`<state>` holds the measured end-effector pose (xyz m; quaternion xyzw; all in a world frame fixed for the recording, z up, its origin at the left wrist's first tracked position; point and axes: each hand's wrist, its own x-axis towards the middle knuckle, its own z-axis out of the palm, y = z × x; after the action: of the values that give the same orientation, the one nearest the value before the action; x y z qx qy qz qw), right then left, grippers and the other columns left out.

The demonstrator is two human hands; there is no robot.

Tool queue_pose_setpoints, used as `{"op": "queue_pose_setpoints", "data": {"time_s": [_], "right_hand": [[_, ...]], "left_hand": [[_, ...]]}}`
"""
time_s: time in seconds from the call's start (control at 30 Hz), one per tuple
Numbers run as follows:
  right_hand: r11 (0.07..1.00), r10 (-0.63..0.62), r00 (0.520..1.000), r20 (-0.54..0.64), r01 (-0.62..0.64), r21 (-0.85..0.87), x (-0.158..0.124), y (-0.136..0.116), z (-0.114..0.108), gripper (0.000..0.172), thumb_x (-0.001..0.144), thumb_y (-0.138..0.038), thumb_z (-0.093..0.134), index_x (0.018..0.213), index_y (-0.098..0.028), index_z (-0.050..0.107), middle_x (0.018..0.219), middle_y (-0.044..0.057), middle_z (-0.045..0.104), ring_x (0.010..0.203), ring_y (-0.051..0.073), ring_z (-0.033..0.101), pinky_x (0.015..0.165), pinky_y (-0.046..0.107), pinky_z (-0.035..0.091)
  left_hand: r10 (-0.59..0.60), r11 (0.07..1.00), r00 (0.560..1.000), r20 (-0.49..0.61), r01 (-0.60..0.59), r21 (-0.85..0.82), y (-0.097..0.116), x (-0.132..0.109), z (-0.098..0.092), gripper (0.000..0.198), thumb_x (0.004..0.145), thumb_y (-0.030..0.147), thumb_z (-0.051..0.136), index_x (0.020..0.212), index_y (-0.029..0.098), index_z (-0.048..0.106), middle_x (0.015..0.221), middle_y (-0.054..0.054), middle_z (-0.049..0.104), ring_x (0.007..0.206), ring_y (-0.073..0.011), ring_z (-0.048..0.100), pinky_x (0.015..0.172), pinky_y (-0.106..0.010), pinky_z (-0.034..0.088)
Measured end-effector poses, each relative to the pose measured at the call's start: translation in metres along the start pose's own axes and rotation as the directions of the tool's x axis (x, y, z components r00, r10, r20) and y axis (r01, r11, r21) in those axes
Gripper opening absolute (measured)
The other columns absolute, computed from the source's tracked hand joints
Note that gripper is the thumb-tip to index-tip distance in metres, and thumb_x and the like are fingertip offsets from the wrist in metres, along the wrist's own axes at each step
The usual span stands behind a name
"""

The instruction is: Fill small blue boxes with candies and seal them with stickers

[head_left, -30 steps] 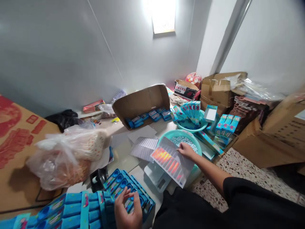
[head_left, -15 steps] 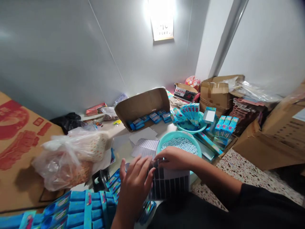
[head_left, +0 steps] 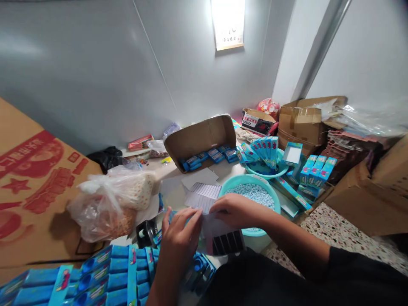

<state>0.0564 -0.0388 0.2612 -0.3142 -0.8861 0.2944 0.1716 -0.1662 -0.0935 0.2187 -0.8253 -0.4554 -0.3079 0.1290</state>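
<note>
Pinching a sheet [head_left: 219,228] by its top edge with the right grip [head_left: 234,207], curled palm-down at the end of a slanting forearm [head_left: 298,240], just near-side of the basin [head_left: 276,208]; reaching upward with the left grip [head_left: 181,231], bent-fingered at the sheet's corner, impossible to tell whether clasping.

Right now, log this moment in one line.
left hand: at sheet edge; right hand: gripping sheet; beyond: turquoise basin holding pale pellets; lower left: blue packs

Turquoise basin [head_left: 278,207], pale-blue beads [head_left: 253,193]; grey sheet [head_left: 228,243] with black bars; red-printed brown carton [head_left: 41,182]; pale terrazzo floor [head_left: 323,233] flecked dark.
</note>
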Motion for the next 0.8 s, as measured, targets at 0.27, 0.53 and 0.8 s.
{"op": "queue_pose_setpoints", "data": {"time_s": [0.27,0.53,0.8], "right_hand": [[0.992,0.011,0.996,-0.091,0.001,0.127,0.003,-0.002,0.005,0.026,0.085,-0.003,0.056,0.093,-0.017,0.076,0.089,0.004,0.075,0.08,0.016,0.065,0.071,0.024,0.043],[0.994,-0.021,0.998,-0.065,0.028,0.106,0.0,-0.01,0.001,0.026,0.087,-0.004,0.053,0.092,-0.017,0.075,0.087,0.004,0.073,0.079,0.015,0.064,0.071,0.024,0.043],[0.997,-0.038,0.999,-0.028,0.04,0.067,-0.002,-0.016,0.0,0.026,0.089,-0.007,0.053,0.098,-0.019,0.075,0.091,0.004,0.073,0.083,0.016,0.065,0.074,0.025,0.044]], "left_hand": [[0.029,1.0,0.985,-0.17,-0.03,-0.004,-0.001,-0.01,0.005,0.035,0.085,0.008,0.063,0.118,0.017,0.064,0.112,-0.011,0.074,0.111,-0.0216,0.067,0.115,-0.052,0.032],[0.032,0.999,0.972,-0.231,-0.029,0.018,0.002,-0.016,0.007,0.034,0.081,0.009,0.069,0.114,0.015,0.065,0.109,-0.012,0.074,0.11,-0.0231,0.067,0.111,-0.051,0.039],[0.061,0.998,0.965,-0.253,-0.053,0.039,0.003,-0.026,0.003,0.039,0.077,0.006,0.073,0.113,0.014,0.065,0.106,-0.012,0.075,0.106,-0.0219,0.069,0.11,-0.049,0.041]]}}
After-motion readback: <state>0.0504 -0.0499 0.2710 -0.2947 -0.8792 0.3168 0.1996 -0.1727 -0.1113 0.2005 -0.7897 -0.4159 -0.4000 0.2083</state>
